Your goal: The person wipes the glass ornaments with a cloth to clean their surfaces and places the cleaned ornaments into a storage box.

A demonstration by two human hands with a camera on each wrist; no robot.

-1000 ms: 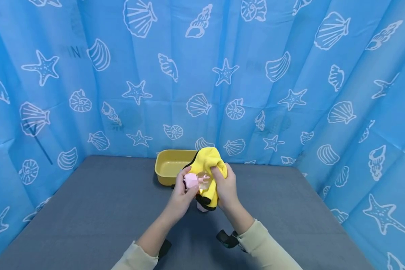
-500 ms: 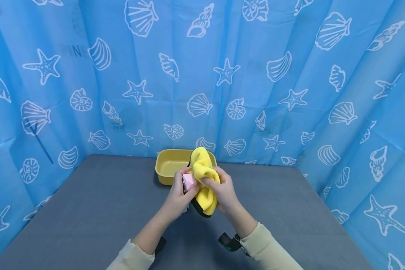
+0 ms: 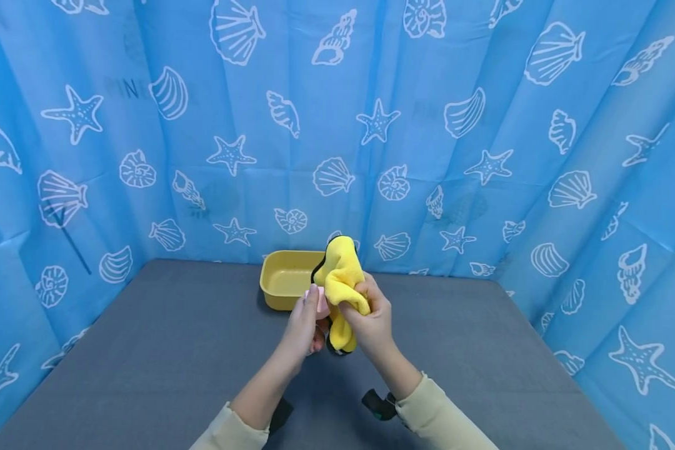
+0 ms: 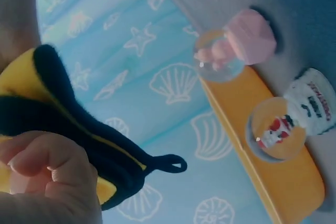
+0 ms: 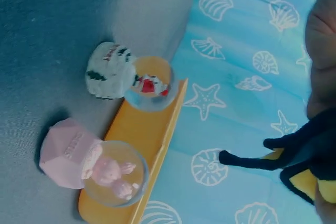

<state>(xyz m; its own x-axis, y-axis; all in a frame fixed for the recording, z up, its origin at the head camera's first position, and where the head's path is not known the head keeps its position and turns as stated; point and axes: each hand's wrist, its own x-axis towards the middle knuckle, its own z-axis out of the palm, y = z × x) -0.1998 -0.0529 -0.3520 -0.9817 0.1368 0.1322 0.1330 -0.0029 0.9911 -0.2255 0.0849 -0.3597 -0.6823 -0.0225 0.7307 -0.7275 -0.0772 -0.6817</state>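
My left hand (image 3: 299, 328) grips a faceted pink base (image 3: 322, 304), apparently of a snow globe; its upper part is hidden by the cloth. My right hand (image 3: 374, 312) pinches a bunched yellow cloth (image 3: 343, 265) with black edging and presses it against that object. In the left wrist view the cloth's black side and hanging loop (image 4: 170, 163) show beside the left fingers (image 4: 50, 156). Two other snow globes stand on the table: one with a pink base (image 5: 71, 153) and pink figures, the other with a white base (image 5: 110, 72) and a red-and-white figure.
A yellow rectangular tub (image 3: 281, 303) stands behind the hands, close to the blue shell-print curtain (image 3: 230, 206). Grey cloth covers the table (image 3: 174, 350). A black wrist device (image 3: 379, 405) sits under the right forearm.
The cloth has shifted over the clear globe, which showed a second ago, and now covers it. My left hand has turned, tilting the pink base. The tub has stayed in place.
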